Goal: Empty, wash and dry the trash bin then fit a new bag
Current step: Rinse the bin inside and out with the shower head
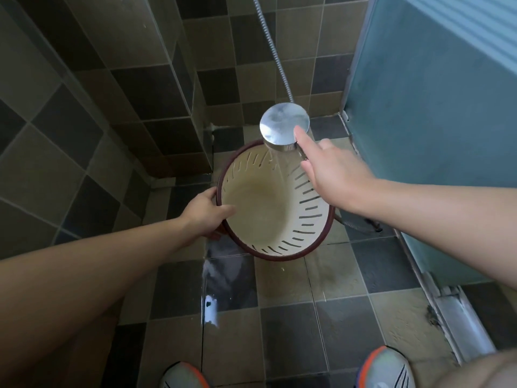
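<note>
- My left hand [208,212] grips the near-left rim of the bin [268,208], thumb over the dark red edge and fingers curled inside the wall.
- The bin is tilted: its mouth faces up and toward me, and its base points away toward the far wall. I cannot tell whether the base touches the tiled floor [282,284].
- My right hand [333,172] holds the handle of the shower head [284,126] over the far-right rim. The index finger lies straight along the chrome edge; the other fingers wrap the handle beneath, mostly hidden.
- The shower head sits above and just beyond the far rim, face down, with water falling inside the far wall of the bin.
- Key relation: the spray enters at the far side, while the stained bottom lies nearer and lower, between my two hands.
- Judgement: the wash step is in progress. The next move calls for tilting the mouth further with the left hand, or sweeping the spray nearer with the right hand.
- The hose [275,49] runs up the far wall.
</note>
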